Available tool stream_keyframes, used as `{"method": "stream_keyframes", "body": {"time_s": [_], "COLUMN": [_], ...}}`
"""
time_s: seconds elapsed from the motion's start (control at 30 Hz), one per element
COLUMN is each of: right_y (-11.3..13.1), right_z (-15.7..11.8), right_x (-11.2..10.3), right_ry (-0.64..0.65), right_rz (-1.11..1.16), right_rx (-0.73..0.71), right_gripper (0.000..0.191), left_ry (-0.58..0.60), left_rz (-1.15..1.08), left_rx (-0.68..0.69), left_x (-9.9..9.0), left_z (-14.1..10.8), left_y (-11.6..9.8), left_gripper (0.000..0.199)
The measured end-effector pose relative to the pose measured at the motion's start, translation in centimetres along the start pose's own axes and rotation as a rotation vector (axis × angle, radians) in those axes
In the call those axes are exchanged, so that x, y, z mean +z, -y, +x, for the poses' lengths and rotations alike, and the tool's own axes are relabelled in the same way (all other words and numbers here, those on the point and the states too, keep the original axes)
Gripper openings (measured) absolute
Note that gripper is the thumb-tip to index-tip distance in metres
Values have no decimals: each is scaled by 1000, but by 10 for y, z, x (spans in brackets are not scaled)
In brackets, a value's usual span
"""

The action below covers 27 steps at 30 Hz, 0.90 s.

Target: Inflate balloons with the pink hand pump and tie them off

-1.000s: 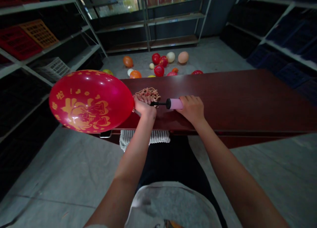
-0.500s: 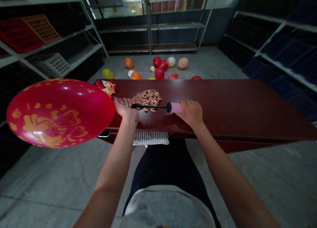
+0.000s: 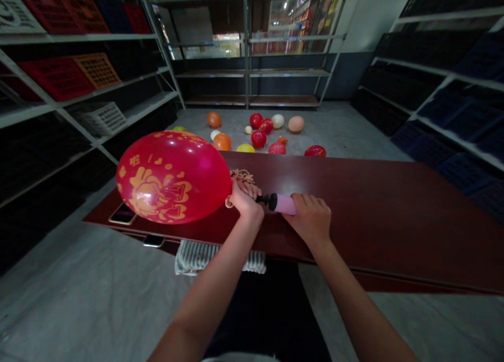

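Note:
A large inflated red balloon with yellow printed figures extends leftward from my left hand. That hand is closed round the balloon's neck and one end of a hand balloon pump; the neck and nozzle are hidden by the fingers. Wrapped round the pump's pink barrel is my right hand. Only a short piece of black rod shows between the two hands. Just behind my left hand lies a pile of tan, uninflated long balloons, partly covered by the hand and the red balloon.
The dark red table spans the front. A phone lies near its left edge, and a grey striped cloth sits below the front edge. Several balloons rest on the floor beyond. Shelves with crates stand left and right.
My hands have come closer together, and the pump's rod has slid mostly into the barrel. The red balloon and left hand appear further right. The view has tilted up.

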State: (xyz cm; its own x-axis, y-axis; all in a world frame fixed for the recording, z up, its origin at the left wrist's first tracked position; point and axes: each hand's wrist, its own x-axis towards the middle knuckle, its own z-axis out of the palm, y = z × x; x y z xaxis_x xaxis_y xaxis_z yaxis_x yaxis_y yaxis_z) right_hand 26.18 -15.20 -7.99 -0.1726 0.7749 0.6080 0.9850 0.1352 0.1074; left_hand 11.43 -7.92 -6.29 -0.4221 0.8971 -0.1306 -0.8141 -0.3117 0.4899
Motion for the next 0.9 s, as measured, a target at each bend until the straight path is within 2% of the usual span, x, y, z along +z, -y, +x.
{"method": "stream_keyframes", "body": {"time_s": [0.13,0.23,0.33,0.43,0.57,0.77,0.9], "right_y": [-2,-1,0,1,3,5,5], "right_z": [-1,-2,-3,-6,-8,-7,-8], "right_x": [1,2,1,1,-2,-5,-4], "right_ry": [-22,-39,-40,-39,0,48,33], "right_rz": [6,6,7,5,-1,11,21], "right_rx": [23,14,-2,-17,-46,-77,-84], "right_gripper": [21,24,23,24,28,30,32], "left_ry": [100,158,161,89,-6,-55,-55], "left_rz": [-32,-48,-36,-18,-21,-18,3], "left_rx": [-30,-31,-43,-18,36,62,54], "left_x": [4,4,7,9,7,0,1], "left_z": [-6,-5,-3,-3,-1,8,11], "left_y": [13,6,-7,-28,-66,-126,-143], "left_gripper": [66,67,63,59,54,46,47]}}
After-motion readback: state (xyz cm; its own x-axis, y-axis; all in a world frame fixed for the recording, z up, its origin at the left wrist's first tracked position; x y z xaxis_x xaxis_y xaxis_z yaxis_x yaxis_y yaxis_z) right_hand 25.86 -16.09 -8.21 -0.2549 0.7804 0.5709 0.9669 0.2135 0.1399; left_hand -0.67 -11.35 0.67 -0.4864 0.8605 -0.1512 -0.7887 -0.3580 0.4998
